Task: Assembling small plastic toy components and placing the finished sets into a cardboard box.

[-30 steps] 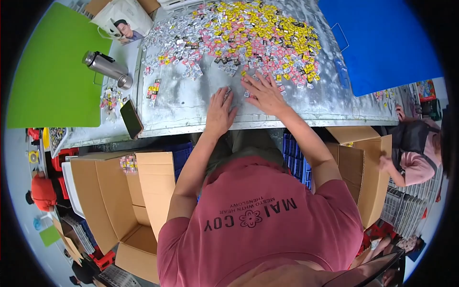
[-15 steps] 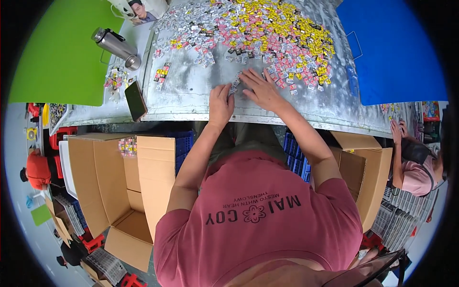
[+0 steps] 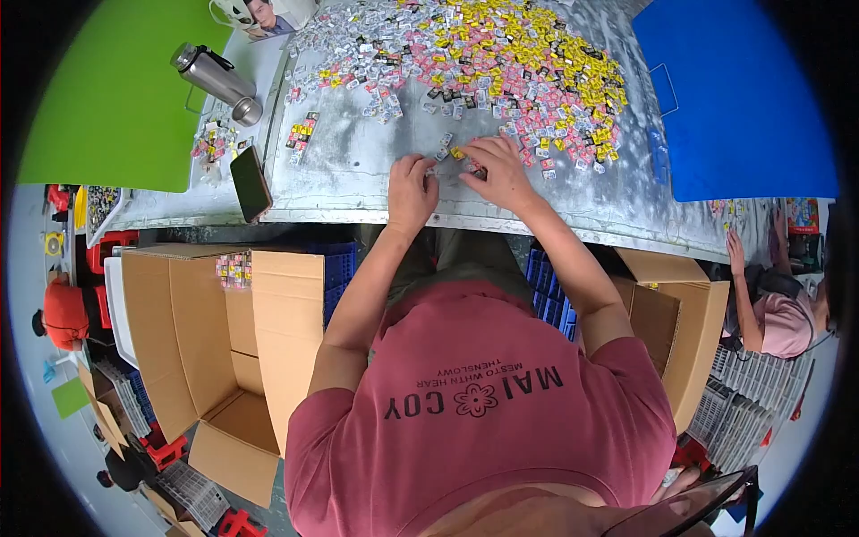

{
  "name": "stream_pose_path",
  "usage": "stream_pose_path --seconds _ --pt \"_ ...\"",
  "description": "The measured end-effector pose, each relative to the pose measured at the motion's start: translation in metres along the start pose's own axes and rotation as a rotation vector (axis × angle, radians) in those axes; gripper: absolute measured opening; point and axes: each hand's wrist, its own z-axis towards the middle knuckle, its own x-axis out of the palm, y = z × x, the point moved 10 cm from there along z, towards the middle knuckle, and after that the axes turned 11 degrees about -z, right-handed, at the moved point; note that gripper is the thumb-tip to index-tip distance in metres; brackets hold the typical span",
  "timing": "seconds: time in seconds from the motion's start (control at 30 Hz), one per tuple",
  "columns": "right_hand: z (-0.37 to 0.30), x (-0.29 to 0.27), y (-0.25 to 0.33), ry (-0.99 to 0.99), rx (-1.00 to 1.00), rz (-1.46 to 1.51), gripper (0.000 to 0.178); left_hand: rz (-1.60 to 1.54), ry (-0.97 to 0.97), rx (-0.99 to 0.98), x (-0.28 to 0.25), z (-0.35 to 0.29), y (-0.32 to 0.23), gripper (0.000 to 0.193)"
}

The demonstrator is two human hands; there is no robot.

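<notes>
My left hand (image 3: 412,194) rests at the near edge of the metal table, its fingers curled together and the thumb beside them. What it pinches, if anything, is hidden. A short row of small white-and-grey pieces (image 3: 444,146) lies just past its fingertips. To its right, my right hand (image 3: 503,176) is palm down, thumb and bent fingers apart. By its index fingertip lies a small yellow piece (image 3: 457,153), and a dark piece (image 3: 480,173) shows between thumb and fingers. Beyond both hands spreads a large heap of small flat pieces (image 3: 501,63) in white, pink, yellow and black.
Left on the table (image 3: 340,192) are a joined block of pieces (image 3: 302,136), a phone (image 3: 250,185), a steel flask (image 3: 215,76) and a printed mug (image 3: 259,16). Green (image 3: 107,98) and blue (image 3: 743,98) panels flank it. Open cartons (image 3: 192,336) stand below; a co-worker (image 3: 778,313) sits at right.
My right hand has gone from flat, spread fingers to a bent, curved shape, uncovering a yellow and a dark piece. My left hand has barely moved.
</notes>
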Motion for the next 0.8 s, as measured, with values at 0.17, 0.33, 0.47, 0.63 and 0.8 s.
stream_pose_path --seconds 0.17,0.33,0.47,0.63,0.8 --pt "-0.010 -0.006 -0.014 0.020 0.009 -0.029 0.041 -0.005 0.021 0.026 0.002 0.001 -0.004 0.033" --pt "-0.015 -0.006 -0.023 0.029 0.030 -0.049 0.036 0.062 0.067 0.070 0.012 0.012 -0.020 0.037" --pt "-0.008 -0.010 -0.004 0.000 0.023 -0.042 0.033 0.141 0.057 0.082 0.015 0.020 -0.016 0.040" --pt "-0.007 -0.008 0.007 0.008 -0.042 -0.080 0.029 0.163 0.005 0.071 -0.008 0.023 -0.004 0.038" --pt "-0.012 -0.008 -0.005 -0.052 -0.033 -0.033 0.023 0.280 -0.212 -0.072 -0.084 0.032 0.039 0.035"
